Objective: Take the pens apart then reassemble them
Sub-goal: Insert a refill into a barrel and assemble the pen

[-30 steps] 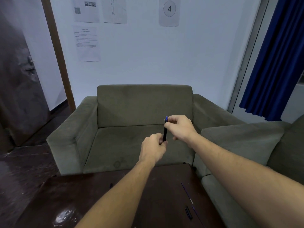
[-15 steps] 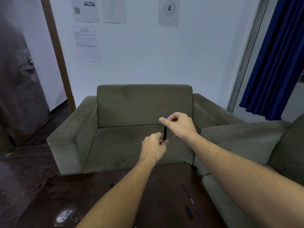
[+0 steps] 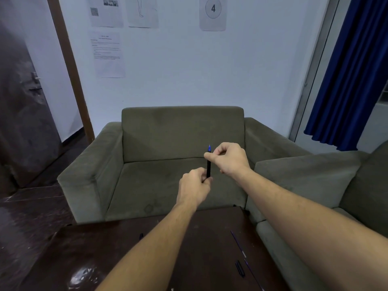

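Pen [image 3: 208,168] upright in left hand [image 3: 194,186] (right hand [image 3: 230,159] pinches tip).

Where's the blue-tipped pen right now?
The pen stands upright at the head view's centre, before the green armchair: the left hand grips its bottom, the right hand pinches near its top.

Pen parts [image 3: 240,268] on table [image 3: 210,238], armchair [image 3: 182,133] behind

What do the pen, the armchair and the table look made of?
The pen: probably plastic, smooth black barrel, blue tip. The armchair: soft fabric, matte olive-grey with faint marks. The table: likely varnished dark wood or laminate, since light glares off it.
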